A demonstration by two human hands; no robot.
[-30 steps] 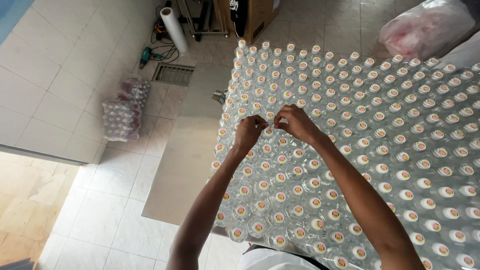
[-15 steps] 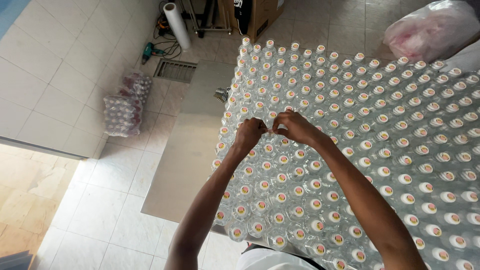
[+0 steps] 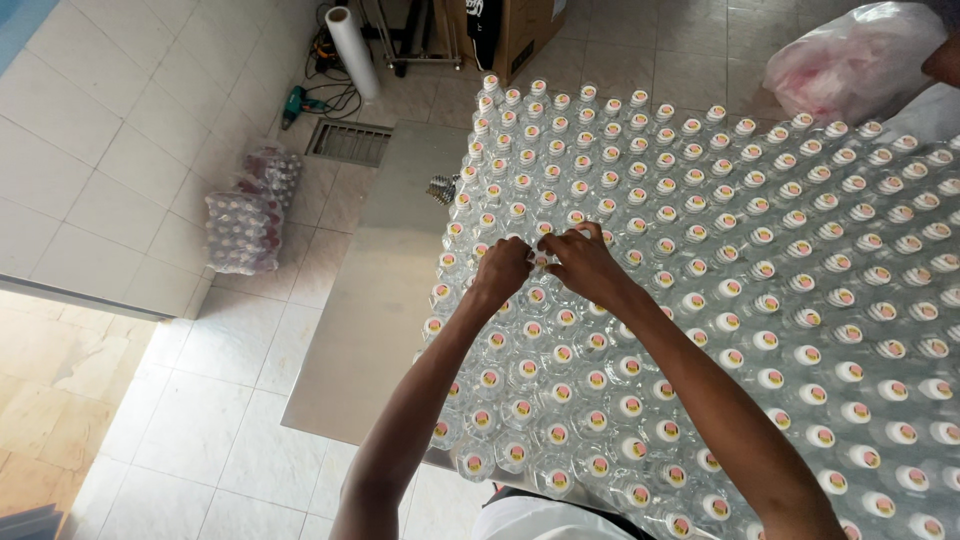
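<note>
Near: the person's two bare forearms reach forward over rows of clear plastic bottles with white caps (image 3: 700, 330), packed upright on a grey metal table (image 3: 370, 330). Left hand (image 3: 503, 268) and right hand (image 3: 582, 262), fingers curled, meet at one bottle cap (image 3: 541, 262) in the left-middle rows and pinch it from both sides. Left, on the tiled floor: a shrink-wrapped pack of bottles (image 3: 248, 212). Farther: a white film roll (image 3: 353, 52); far right, a pink-tinted plastic bag (image 3: 855, 62).
</note>
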